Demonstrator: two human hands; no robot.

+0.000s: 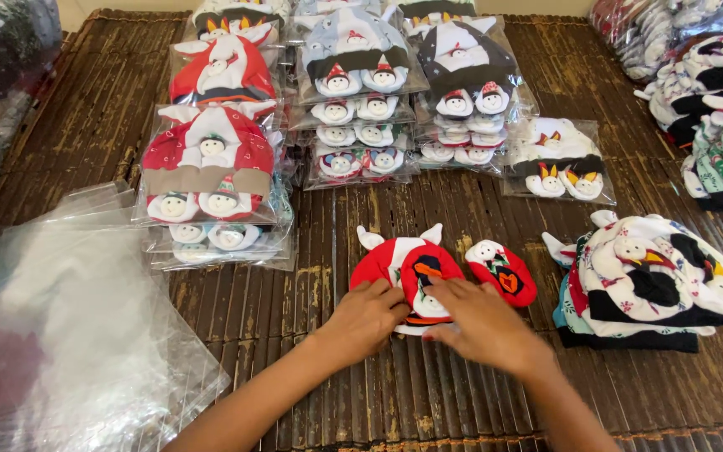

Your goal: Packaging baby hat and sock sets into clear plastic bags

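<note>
A red and white baby hat [388, 259] with small white ears lies flat on the dark slatted mat [311, 285]. A small red bootie [425, 269] lies on top of it. My left hand [367, 318] presses the hat's lower left edge. My right hand [483, 325] rests on the hat's lower right, fingers touching the bootie. A second red bootie [505, 272] lies just to the right, apart from both hands.
Clear plastic bags [69, 335] lie piled at the left. Stacks of bagged hat sets [211, 180] fill the back of the mat. A pile of unbagged hats [654, 285] sits at the right, more fabric items [713, 100] at the far right.
</note>
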